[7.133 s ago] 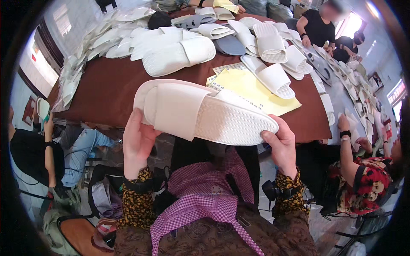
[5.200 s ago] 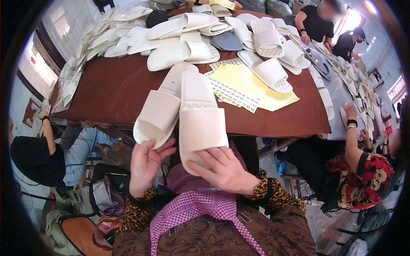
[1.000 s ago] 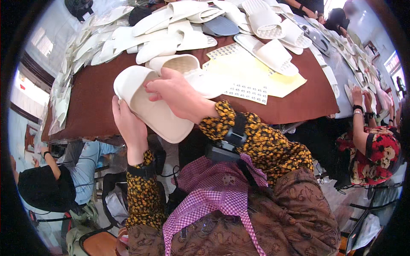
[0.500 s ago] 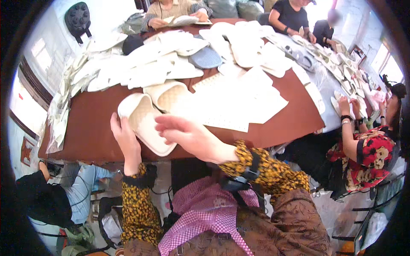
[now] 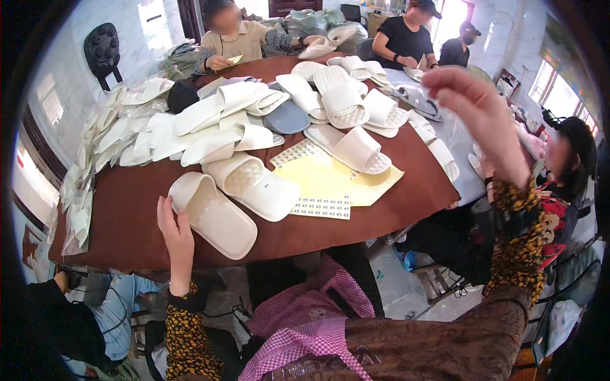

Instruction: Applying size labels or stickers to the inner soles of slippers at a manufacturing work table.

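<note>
right hand (image 5: 478,114) has risen away from white slipper (image 5: 217,219).

We count one left hand (image 5: 176,240), one right hand (image 5: 475,111) and two white slippers (image 5: 222,222) at the near left of one brown-covered table (image 5: 127,222). Right of these we number at least one yellow sheet (image 5: 330,182) and two sticker sheets (image 5: 325,208); the far slipper heap (image 5: 197,130) overlaps past counting. We find three co-workers (image 5: 401,46) on the far side.
</note>
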`<state>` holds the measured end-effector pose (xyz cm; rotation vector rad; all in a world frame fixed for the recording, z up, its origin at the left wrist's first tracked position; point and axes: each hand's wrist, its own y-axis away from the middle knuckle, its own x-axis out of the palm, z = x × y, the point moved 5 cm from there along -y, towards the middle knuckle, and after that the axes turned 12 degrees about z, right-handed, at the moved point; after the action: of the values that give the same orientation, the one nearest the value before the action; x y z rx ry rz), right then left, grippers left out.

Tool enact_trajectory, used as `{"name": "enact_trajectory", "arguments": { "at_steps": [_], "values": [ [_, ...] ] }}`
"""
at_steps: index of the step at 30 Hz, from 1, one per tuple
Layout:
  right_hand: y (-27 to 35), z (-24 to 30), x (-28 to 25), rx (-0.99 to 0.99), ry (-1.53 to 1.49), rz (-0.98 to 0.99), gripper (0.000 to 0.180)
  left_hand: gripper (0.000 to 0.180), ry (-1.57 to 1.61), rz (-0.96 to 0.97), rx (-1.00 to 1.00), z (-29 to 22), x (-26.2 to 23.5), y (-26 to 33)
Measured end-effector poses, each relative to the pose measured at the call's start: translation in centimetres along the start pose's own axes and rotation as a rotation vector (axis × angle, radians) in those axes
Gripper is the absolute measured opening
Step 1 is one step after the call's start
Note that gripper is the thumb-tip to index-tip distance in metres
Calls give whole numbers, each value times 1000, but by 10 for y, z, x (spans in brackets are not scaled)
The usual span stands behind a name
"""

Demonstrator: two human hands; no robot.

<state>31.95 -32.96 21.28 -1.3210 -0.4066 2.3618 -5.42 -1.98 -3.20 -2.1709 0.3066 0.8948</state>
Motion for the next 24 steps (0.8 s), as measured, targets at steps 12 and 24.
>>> {"name": "enact_trajectory", "arguments": {
  "at_steps": [12, 24],
  "values": [
    [-162, -17, 107, -248, 535, 280, 33, 37, 282, -43, -184, 20, 12, 7],
    [-207, -84, 308, -219, 924, 604, 53, 35, 291, 24, -223, 4, 7, 4]
  ]
}}
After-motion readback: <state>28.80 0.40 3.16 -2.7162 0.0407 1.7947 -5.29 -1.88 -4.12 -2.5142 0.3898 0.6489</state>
